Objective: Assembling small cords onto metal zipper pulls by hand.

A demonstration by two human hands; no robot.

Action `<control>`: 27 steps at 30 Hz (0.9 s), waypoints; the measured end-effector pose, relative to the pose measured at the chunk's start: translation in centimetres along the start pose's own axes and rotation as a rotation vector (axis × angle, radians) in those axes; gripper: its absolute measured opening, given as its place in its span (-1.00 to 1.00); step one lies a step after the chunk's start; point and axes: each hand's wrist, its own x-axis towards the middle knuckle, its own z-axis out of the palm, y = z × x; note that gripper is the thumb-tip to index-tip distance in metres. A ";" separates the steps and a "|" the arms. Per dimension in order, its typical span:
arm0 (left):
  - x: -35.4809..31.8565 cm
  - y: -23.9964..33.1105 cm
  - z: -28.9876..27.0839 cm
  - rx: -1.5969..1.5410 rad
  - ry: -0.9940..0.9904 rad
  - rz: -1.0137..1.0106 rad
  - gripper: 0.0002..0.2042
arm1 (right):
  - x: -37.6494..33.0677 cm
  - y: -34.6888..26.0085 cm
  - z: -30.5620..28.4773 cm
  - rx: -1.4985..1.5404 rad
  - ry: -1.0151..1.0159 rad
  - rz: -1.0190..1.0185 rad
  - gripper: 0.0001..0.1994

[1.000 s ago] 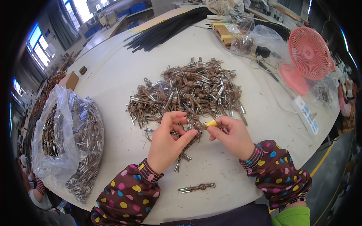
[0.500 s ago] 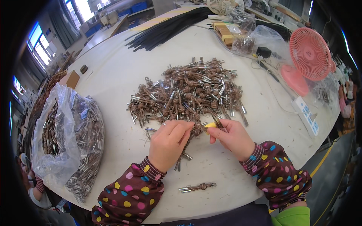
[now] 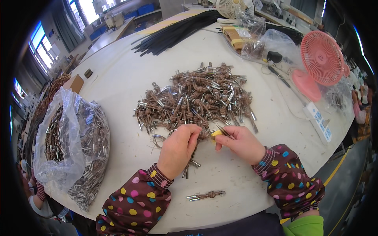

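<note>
My left hand (image 3: pixel 181 149) is closed, its thumb and fingers pinching a knotted brown cord (image 3: pixel 204 135) at the near edge of a pile. My right hand (image 3: pixel 242 144) grips small metal thread snips (image 3: pixel 226 132); a yellow patch (image 3: pixel 216 133) shows by its fingertips, close to the cord. Just beyond both hands lies the heap of knotted brown cords (image 3: pixel 197 94) with silvery metal tips. Several tips stick out below my left fingers. One separate knotted cord (image 3: pixel 206 195) lies on the table nearer to me, between my forearms.
On the left stands a clear plastic bag (image 3: pixel 59 165) full of similar cords, beside a small cardboard box (image 3: pixel 73 83). Black strips (image 3: pixel 177 31) lie at the back. A pink fan (image 3: pixel 321 59), a white power strip (image 3: pixel 318 122) and a black adapter (image 3: pixel 274 56) occupy the right side.
The snips have tilted lower, and my right hand has shifted slightly left. My left hand still pinches the cord in nearly the same place.
</note>
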 end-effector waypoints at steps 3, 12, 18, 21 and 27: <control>0.4 0.1 -0.3 0.084 -0.017 0.092 -0.82 | 0.0 0.3 -0.1 -0.577 0.343 -0.527 -0.68; 0.5 0.2 -1.0 0.238 -0.032 0.261 -0.79 | -1.4 -4.1 2.2 -1.400 0.463 -0.784 -0.72; 0.6 0.2 -1.0 0.264 -0.057 0.283 -0.79 | -0.9 -4.5 2.5 -1.553 0.419 -0.819 -0.77; 0.4 0.0 -1.0 0.273 -0.084 0.286 -0.80 | -0.8 -4.6 2.8 -1.678 0.421 -0.851 -0.83; 0.4 0.1 -0.8 0.301 -0.107 0.272 -0.79 | -0.9 -4.9 3.1 -1.777 0.398 -0.957 -0.90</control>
